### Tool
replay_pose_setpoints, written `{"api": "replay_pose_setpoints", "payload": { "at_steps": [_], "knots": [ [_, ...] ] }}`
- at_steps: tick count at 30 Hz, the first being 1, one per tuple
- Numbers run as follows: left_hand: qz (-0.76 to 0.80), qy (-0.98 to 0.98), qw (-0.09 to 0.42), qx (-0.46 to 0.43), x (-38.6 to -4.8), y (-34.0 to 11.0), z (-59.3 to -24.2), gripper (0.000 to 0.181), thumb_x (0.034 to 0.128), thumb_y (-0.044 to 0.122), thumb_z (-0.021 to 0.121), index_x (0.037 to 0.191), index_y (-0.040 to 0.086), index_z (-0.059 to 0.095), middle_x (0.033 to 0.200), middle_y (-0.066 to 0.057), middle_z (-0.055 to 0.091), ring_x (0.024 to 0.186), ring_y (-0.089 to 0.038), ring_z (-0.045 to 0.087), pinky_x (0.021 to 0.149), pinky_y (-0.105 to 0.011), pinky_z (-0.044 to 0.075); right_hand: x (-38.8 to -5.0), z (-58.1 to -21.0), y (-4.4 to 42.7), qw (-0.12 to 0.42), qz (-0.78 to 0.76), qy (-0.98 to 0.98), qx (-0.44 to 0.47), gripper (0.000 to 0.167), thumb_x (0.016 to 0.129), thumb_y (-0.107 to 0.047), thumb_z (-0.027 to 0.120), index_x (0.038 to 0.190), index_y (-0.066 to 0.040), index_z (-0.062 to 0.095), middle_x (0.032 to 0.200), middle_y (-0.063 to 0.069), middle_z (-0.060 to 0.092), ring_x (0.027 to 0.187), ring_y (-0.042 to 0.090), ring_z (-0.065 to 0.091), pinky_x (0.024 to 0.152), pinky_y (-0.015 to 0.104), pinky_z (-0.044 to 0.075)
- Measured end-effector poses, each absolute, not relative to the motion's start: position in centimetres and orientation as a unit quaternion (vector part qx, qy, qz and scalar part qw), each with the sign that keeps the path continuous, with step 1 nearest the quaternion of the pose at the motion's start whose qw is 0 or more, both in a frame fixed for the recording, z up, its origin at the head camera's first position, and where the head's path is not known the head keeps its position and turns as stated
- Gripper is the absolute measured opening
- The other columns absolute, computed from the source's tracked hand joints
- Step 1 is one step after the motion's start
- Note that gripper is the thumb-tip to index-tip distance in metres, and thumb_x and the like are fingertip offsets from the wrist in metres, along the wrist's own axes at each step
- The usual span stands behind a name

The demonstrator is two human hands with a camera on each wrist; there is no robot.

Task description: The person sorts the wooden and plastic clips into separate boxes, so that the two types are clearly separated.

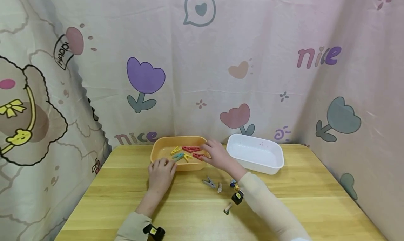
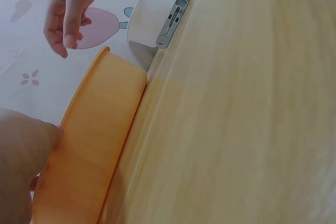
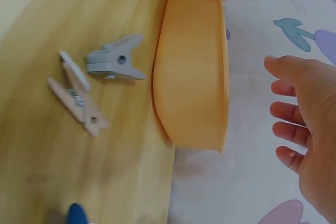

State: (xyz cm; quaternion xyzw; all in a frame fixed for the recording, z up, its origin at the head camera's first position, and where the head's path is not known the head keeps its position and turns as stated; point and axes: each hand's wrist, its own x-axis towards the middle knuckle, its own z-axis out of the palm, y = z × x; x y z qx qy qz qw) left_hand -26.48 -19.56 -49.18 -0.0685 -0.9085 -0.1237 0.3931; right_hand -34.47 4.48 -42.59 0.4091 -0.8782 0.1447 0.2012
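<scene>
My left hand (image 1: 161,176) grips the near rim of an orange plastic tub (image 1: 190,167), thumb against its outer wall in the left wrist view. Above the tub's right end is my right hand (image 1: 217,155), fingers loosely bent; the right wrist view shows nothing between thumb and fingers. Inside the tub lie red clothespins (image 1: 190,149), yellow clothespins (image 1: 175,150) and a teal clothespin (image 1: 178,156). On the table in front are a grey clothespin (image 3: 115,59) and a wooden clothespin (image 3: 79,103). A blue item (image 3: 77,214) is cut off by the right wrist view's edge.
A white plastic tub (image 1: 255,153) stands to the right of the orange one. Nearer me, another small clothespin (image 1: 227,208) lies on the wooden table (image 1: 195,220). A patterned curtain (image 1: 195,76) hangs right behind the table's back edge.
</scene>
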Motion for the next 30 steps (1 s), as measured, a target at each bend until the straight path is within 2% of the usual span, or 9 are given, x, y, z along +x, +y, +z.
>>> {"api": "replay_pose_setpoints", "payload": {
  "at_steps": [3,10,17,24,30],
  "knots": [
    [-0.124,-0.913,0.383,-0.069,-26.4,-19.6,-49.0,0.014,0.0864,0.026,0.074,0.094,0.014,0.074,0.089,-0.008,0.062,0.087,-0.031,0.055,0.087,-0.056,0.041,-33.9,-43.1,5.2,0.202,0.147,-0.881,0.401,0.029,0.087,-0.033,0.072,0.108,-0.012,0.068,0.102,0.003,0.062,0.095,0.019,0.054,0.08,0.037,0.046],
    [-0.124,-0.913,0.382,-0.07,-26.4,-19.5,-48.9,0.015,0.0856,0.025,0.075,0.095,0.013,0.075,0.089,-0.008,0.062,0.087,-0.031,0.056,0.087,-0.056,0.042,-32.5,-44.2,6.7,0.198,0.152,-0.885,0.394,0.023,0.086,-0.031,0.073,0.101,-0.014,0.068,0.102,0.001,0.063,0.101,0.021,0.057,0.088,0.04,0.047],
    [-0.122,-0.907,0.396,-0.074,-26.4,-19.5,-49.1,0.015,0.0847,0.026,0.075,0.094,0.014,0.075,0.088,-0.008,0.062,0.085,-0.031,0.055,0.085,-0.056,0.042,-30.9,-44.9,7.6,0.187,0.141,-0.894,0.383,0.023,0.083,-0.033,0.076,0.095,-0.014,0.068,0.097,0.0,0.061,0.095,0.019,0.056,0.081,0.038,0.048],
    [-0.119,-0.898,0.415,-0.08,-26.5,-19.6,-49.3,0.015,0.0824,0.026,0.077,0.09,0.014,0.074,0.086,-0.009,0.061,0.083,-0.031,0.054,0.082,-0.055,0.042,-29.6,-45.5,8.3,0.134,0.141,-0.906,0.375,0.024,0.084,-0.034,0.076,0.096,-0.014,0.068,0.096,-0.001,0.059,0.094,0.018,0.053,0.082,0.037,0.045],
    [-0.12,-0.902,0.407,-0.079,-26.5,-19.6,-49.2,0.015,0.0833,0.026,0.077,0.091,0.013,0.074,0.088,-0.009,0.061,0.084,-0.031,0.055,0.084,-0.056,0.042,-29.1,-46.1,8.6,0.122,0.125,-0.911,0.373,0.024,0.083,-0.036,0.076,0.092,-0.015,0.069,0.092,-0.002,0.059,0.087,0.015,0.053,0.077,0.033,0.047]
  ]
}}
